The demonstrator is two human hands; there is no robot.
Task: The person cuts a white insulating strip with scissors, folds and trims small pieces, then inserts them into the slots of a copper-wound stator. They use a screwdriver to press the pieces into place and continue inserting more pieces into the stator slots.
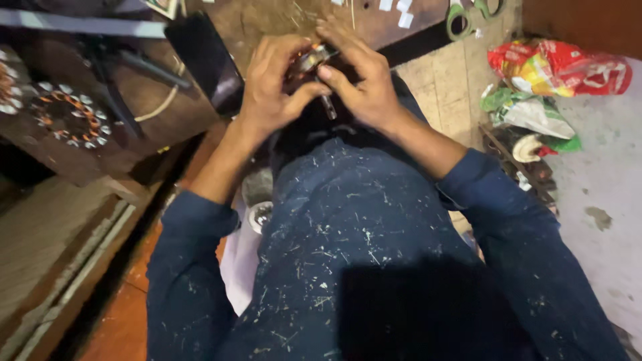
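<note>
Fingers of left hand (pixel 271 90) and right hand (pixel 361 83) pinch a small round copper-wound motor part (pixel 309 61), mostly hidden by them; below it, a small grey round tin (pixel 261 215), contents unclear.

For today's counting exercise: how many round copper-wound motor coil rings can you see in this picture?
3: one complete round copper-wound ring on the left bench, one cut off at the left edge, one mostly hidden between both hands. Others may be hidden.
</note>
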